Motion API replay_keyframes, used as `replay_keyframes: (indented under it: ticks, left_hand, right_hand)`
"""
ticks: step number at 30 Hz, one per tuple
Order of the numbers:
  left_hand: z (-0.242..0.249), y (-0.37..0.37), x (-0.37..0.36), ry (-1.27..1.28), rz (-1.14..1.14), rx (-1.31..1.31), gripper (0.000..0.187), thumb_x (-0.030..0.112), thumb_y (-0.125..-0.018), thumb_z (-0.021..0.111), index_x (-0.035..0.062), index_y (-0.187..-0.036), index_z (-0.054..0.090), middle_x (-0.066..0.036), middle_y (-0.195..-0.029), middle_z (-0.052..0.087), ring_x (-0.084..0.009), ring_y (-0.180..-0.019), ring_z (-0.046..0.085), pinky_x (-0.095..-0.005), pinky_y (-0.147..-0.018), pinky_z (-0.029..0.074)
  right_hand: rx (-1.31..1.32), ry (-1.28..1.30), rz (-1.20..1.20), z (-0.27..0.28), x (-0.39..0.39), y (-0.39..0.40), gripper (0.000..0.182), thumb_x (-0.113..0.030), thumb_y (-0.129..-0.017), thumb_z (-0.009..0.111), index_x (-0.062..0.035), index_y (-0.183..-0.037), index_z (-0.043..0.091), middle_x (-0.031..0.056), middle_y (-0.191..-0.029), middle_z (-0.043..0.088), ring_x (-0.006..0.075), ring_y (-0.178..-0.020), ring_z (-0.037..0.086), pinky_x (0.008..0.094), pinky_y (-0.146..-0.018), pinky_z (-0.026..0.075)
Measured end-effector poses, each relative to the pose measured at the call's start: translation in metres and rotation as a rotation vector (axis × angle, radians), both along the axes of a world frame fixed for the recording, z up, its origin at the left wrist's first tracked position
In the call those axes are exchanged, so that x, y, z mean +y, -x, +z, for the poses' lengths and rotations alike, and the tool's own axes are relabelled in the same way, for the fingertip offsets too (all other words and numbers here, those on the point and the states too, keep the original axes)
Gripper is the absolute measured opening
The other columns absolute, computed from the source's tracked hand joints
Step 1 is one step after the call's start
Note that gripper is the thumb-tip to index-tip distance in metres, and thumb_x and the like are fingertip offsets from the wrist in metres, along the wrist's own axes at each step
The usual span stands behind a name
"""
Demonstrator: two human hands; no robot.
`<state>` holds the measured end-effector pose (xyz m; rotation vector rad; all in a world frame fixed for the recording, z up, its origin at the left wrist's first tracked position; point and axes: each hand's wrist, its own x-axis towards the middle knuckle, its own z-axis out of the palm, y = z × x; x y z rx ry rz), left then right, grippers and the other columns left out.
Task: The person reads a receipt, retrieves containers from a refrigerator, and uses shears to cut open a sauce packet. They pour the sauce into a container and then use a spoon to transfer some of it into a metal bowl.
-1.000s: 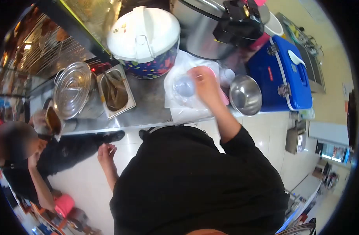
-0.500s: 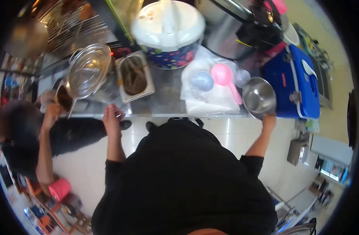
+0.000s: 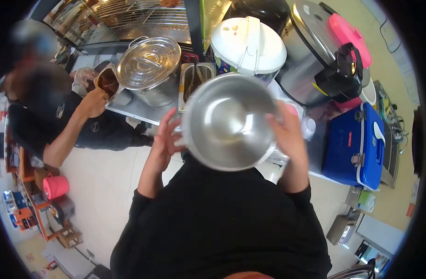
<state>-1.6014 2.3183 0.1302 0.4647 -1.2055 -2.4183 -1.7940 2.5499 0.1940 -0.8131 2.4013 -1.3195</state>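
Note:
A shiny steel mixing bowl (image 3: pixel 224 144) is raised in front of my body, its hollow facing the camera with nothing inside. My right hand (image 3: pixel 289 139) grips its right rim, thumb over the inside and the other fingers hidden behind. At the opposite rim is my left hand (image 3: pixel 164 142), fingers spread, fingertips right beside the metal. Behind the bowl, a rectangular steel container (image 3: pixel 181 95) with tongs in it shows in part. Most of the pink ladle and the white plastic sheet is covered by the bowl.
A lidded steel pot (image 3: pixel 150 65), a white-lidded container (image 3: pixel 248 44) and a large steel cooker (image 3: pixel 310 56) stand along the counter. A blue cooler box (image 3: pixel 354 144) sits at right. On the left, a co-worker's hand (image 3: pixel 96 101) holds a pan of brown contents.
My right hand has lifted the bowl from the counter's right side and brought it left, before my body. My left hand has moved up to its left rim. The view has shifted.

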Motion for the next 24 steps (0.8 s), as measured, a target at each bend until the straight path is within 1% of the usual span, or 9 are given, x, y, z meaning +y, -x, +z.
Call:
replay_keyframes:
  ticks: [1,2,4,7,10,12,18,21,24]
  left_hand:
    - [-0.005,-0.01,0.004,-0.127,-0.009,0.039,0.07,0.057,-0.082,0.049,0.0042,-0.126,0.037,-0.014,-0.125,0.043,-0.0236,-0.107,0.05,-0.0353,-0.085,0.046]
    - [-0.014,-0.028,-0.001,-0.167,-0.068,0.004,0.065,0.049,-0.083,0.052,0.0004,-0.124,0.039,-0.015,-0.12,0.048,-0.0263,-0.104,0.053,-0.0362,-0.085,0.046]
    - [-0.026,-0.051,-0.016,-0.168,0.036,-0.293,0.055,0.036,-0.083,0.051,-0.0039,-0.12,0.041,-0.015,-0.11,0.055,-0.0266,-0.101,0.056,-0.0366,-0.085,0.047]
    - [-0.028,-0.076,-0.021,-0.291,0.256,-0.245,0.048,0.025,-0.08,0.049,-0.0052,-0.117,0.043,-0.015,-0.101,0.059,-0.0264,-0.094,0.059,-0.0369,-0.083,0.048]
    - [-0.05,-0.097,-0.027,-0.314,0.34,-0.265,0.052,0.029,-0.079,0.05,-0.0022,-0.12,0.043,-0.017,-0.11,0.054,-0.0294,-0.099,0.056,-0.0397,-0.084,0.046]
    - [-0.054,-0.095,-0.024,-0.333,0.364,-0.27,0.051,0.029,-0.08,0.049,-0.0026,-0.12,0.042,-0.017,-0.111,0.054,-0.0276,-0.1,0.055,-0.0381,-0.084,0.046]
    - [-0.056,-0.085,-0.028,-0.348,0.344,-0.387,0.052,0.031,-0.082,0.046,-0.0029,-0.12,0.041,-0.017,-0.113,0.052,-0.0271,-0.102,0.054,-0.0384,-0.086,0.044]
    - [-0.051,-0.084,-0.036,-0.323,0.308,-0.401,0.051,0.031,-0.082,0.045,-0.0032,-0.12,0.041,-0.018,-0.112,0.053,-0.0272,-0.101,0.054,-0.0384,-0.086,0.044]
    - [-0.055,-0.087,-0.049,-0.298,0.277,-0.402,0.051,0.031,-0.082,0.045,-0.0036,-0.119,0.041,-0.018,-0.111,0.053,-0.0272,-0.101,0.054,-0.0382,-0.086,0.044]
  right_hand:
    - [0.06,-0.161,0.115,-0.004,-0.024,-0.004,0.034,-0.017,-0.084,0.054,-0.0085,-0.117,0.048,0.0191,-0.078,0.06,0.0331,-0.063,0.059,0.0414,-0.059,0.045]
    - [0.183,-0.086,0.235,-0.005,-0.052,-0.014,0.028,-0.018,-0.083,0.052,-0.009,-0.109,0.051,0.0221,-0.082,0.059,0.0404,-0.068,0.057,0.0464,-0.06,0.044]
    - [0.175,-0.2,0.361,-0.006,-0.089,-0.023,0.022,-0.025,-0.086,0.049,-0.008,-0.099,0.053,0.0206,-0.084,0.06,0.0399,-0.076,0.057,0.0482,-0.066,0.044]
    - [0.271,-0.152,0.448,-0.018,-0.143,0.004,0.027,-0.031,-0.087,0.048,-0.0075,-0.1,0.054,0.0204,-0.085,0.061,0.0384,-0.082,0.058,0.0465,-0.072,0.045]
    - [0.448,-0.121,0.135,-0.048,-0.202,0.053,0.035,-0.034,-0.086,0.05,-0.0067,-0.108,0.054,0.0175,-0.086,0.063,0.0353,-0.085,0.059,0.043,-0.075,0.046]
    - [0.523,-0.348,0.121,-0.063,-0.225,0.073,0.037,-0.036,-0.084,0.052,-0.0069,-0.106,0.059,0.0182,-0.09,0.062,0.0337,-0.084,0.059,0.042,-0.076,0.046]
    - [0.328,-0.259,0.27,-0.067,-0.233,0.07,0.031,-0.035,-0.08,0.06,-0.0051,-0.085,0.066,0.0135,-0.072,0.062,0.0286,-0.069,0.061,0.0364,-0.065,0.047]
    - [0.226,-0.165,0.446,-0.063,-0.221,0.054,0.026,-0.029,-0.08,0.06,-0.0041,-0.084,0.065,0.0112,-0.07,0.062,0.0253,-0.066,0.061,0.0336,-0.062,0.046]
    - [0.337,-0.082,0.411,-0.054,-0.205,0.048,0.022,-0.024,-0.081,0.058,-0.0033,-0.086,0.063,0.0161,-0.079,0.061,0.0349,-0.073,0.058,0.0407,-0.065,0.045]
